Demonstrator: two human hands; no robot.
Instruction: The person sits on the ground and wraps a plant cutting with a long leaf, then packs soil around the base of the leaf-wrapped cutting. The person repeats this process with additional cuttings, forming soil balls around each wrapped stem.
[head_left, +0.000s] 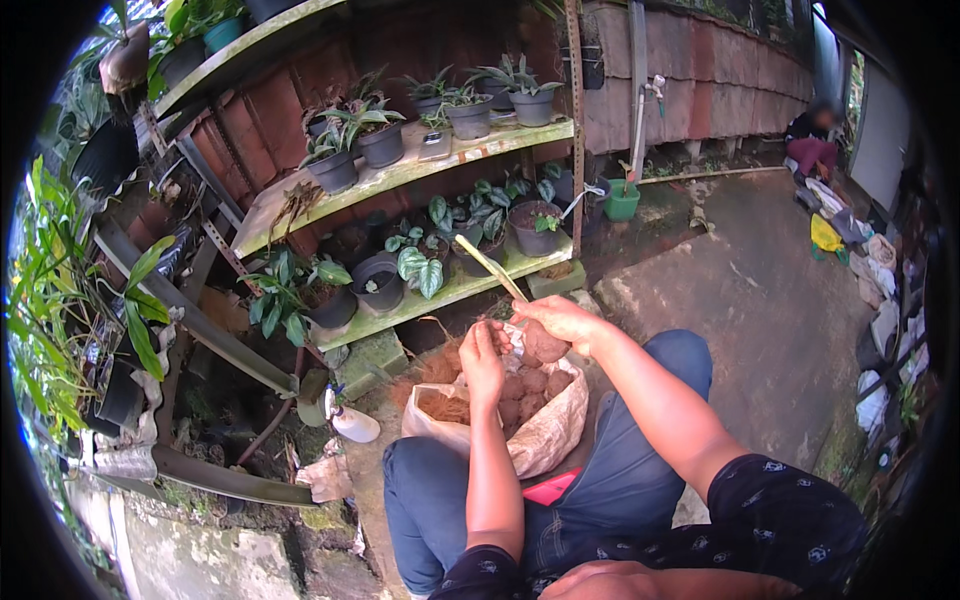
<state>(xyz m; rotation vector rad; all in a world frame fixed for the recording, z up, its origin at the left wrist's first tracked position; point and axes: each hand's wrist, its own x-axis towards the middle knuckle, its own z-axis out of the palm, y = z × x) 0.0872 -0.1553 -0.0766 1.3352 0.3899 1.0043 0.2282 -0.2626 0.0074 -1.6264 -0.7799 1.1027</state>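
Note:
My right hand (561, 319) grips a pale green plant stem (489, 265) with a round ball of brown soil-like material (544, 346) at its lower end. The stem slants up and to the left. Close beside the ball is my left hand (482, 361), its fingertips drawn together. Whether something thin sits between them is too small to tell. Below both hands, a crumpled whitish sack (564, 442) holds several similar brown balls (525, 390). Against its left side stands a white bag (429, 429) with brown fibre (444, 407) in it, partly hidden by my left forearm.
A white spray bottle (355, 424) stands left of the bags. Ahead, mossy shelves (450, 291) carry several potted plants and a phone (433, 142). A red flat object (551, 487) lies by my legs. A person (814, 139) sits far right, near heaped cloths (885, 277).

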